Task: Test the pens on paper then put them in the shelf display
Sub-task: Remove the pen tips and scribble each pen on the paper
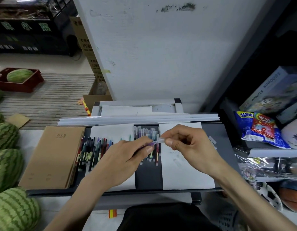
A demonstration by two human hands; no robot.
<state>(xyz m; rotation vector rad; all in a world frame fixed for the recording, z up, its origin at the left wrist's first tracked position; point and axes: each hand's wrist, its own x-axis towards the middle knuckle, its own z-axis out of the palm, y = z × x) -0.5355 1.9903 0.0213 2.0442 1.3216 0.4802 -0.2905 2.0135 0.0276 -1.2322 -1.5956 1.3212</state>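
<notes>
Watermelons left, brown notebooks, snack bags right

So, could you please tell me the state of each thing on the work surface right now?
Purple pen: held in the left hand.
Clear cap: pinched by the right hand, at the pen's end.
Right paper: flat, faint scribbles.
Left paper: flat, partly under loose pens.
Notebooks: closed, stacked.
</notes>
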